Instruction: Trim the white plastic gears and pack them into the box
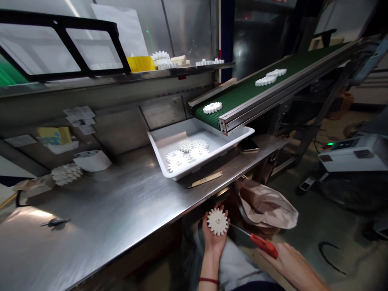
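My left hand [214, 243] lies palm up below the bench edge, its fingers curled behind a white plastic gear [218, 221]. In my right hand [289, 260] is a red-handled tool [263, 245] with a thin metal shaft. The shaft's tip reaches the right rim of the gear; whether it touches the teeth I cannot tell. Past the hands, several similar gears [178, 161] lie in a white plastic tray [161, 165] on the bench. Another gear [212, 107] rests near the lower end of the green conveyor belt [236, 95].
The metal bench [121, 214] holds a wooden-handled knife [207, 179], a phone [249, 145], a dark slim tool [55, 222] and stacked gears [66, 173]. An open pale bag [266, 206] stands below the bench edge. More gears [271, 76] lie higher on the belt.
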Demonstrator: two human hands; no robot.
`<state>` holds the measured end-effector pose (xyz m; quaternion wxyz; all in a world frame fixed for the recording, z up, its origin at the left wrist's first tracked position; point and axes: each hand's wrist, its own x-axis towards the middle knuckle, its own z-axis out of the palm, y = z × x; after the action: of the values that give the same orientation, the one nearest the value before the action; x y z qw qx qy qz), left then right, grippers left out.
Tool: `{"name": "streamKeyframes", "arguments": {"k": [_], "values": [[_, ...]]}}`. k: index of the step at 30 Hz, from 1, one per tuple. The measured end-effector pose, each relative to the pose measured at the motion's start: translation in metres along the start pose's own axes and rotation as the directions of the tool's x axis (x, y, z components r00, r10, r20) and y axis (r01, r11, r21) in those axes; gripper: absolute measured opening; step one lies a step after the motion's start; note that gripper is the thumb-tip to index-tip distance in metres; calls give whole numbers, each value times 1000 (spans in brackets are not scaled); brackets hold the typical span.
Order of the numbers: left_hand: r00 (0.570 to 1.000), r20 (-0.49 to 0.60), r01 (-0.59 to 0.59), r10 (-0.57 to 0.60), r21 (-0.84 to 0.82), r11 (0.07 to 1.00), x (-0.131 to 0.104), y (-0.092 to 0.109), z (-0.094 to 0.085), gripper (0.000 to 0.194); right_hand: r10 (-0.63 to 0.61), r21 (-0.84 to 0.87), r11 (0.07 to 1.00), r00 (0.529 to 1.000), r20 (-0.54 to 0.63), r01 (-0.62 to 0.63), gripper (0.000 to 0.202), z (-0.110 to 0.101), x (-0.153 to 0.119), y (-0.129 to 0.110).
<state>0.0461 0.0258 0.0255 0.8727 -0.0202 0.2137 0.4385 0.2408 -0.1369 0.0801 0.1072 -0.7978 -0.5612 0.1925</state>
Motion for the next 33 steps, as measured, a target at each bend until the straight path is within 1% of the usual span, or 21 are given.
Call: {"name": "streamKeyframes", "arguments": {"k": [2,6,9,12,15,18,21,23,26,29,33], "values": [[1000,5,0,0,-1,1000,0,1,0,37,14,2,1000,1000,6,-14,41,1,2,2],[1000,11,21,-21,1,1000,0,2,-1,39,3,29,1000,1000,22,-3,38,-2,8,4],[1000,16,21,-21,-5,1000,0,2,-2,39,23,66,998,1000,0,-23,41,-6,16,4],[1000,16,19,-19,-10,1000,1,2,-3,39,8,94,996,1000,-11,-7,42,-5,20,2],[1000,7,19,-19,-14,1000,1,2,-4,39,-14,117,993,1000,-19,17,35,0,15,-4],[1000,4,19,-19,-15,1000,0,3,-5,39,-24,144,989,1000,-20,26,37,6,3,-11],[1000,8,24,-24,-16,1000,-1,3,-5,41,-83,256,963,997,8,78,38,8,-7,-15],[1000,10,26,-26,-18,1000,-1,3,-5,42,-75,292,954,997,-8,74,40,7,-12,-13],[1000,15,25,-25,-20,999,-1,2,-3,40,-11,243,970,998,-66,27,43,6,-16,-8],[999,13,39,-39,-21,999,-2,3,-2,41,-45,225,973,997,-61,58,40,5,-20,-6],[999,14,50,-50,-20,999,-2,4,-4,41,-62,198,978,997,-39,68,39,1,-19,-11]]}}
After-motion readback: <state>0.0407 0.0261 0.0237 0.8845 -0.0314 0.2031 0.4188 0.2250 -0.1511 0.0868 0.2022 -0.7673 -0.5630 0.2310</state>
